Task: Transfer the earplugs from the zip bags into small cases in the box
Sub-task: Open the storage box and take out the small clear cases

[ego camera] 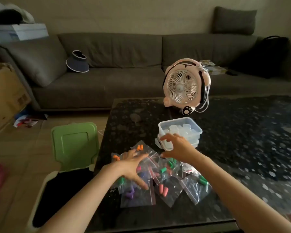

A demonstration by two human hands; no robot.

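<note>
Several clear zip bags [166, 190] with orange, green, pink and purple earplugs lie in a loose pile on the near part of the dark table. My left hand [133, 167] is spread flat over the left bags, fingers straight. Just behind the pile stands a clear plastic box [194, 130] holding several small translucent cases [176, 130]. My right hand [178, 147] hovers with fingers spread and bent at the box's near left corner, above the bags; nothing is visibly held in it.
A pink desk fan [186, 86] stands behind the box with its cable trailing. A bin with a raised green lid [74, 147] sits left of the table [242, 148]. A grey sofa [124, 73] runs along the back, cardboard boxes at far left.
</note>
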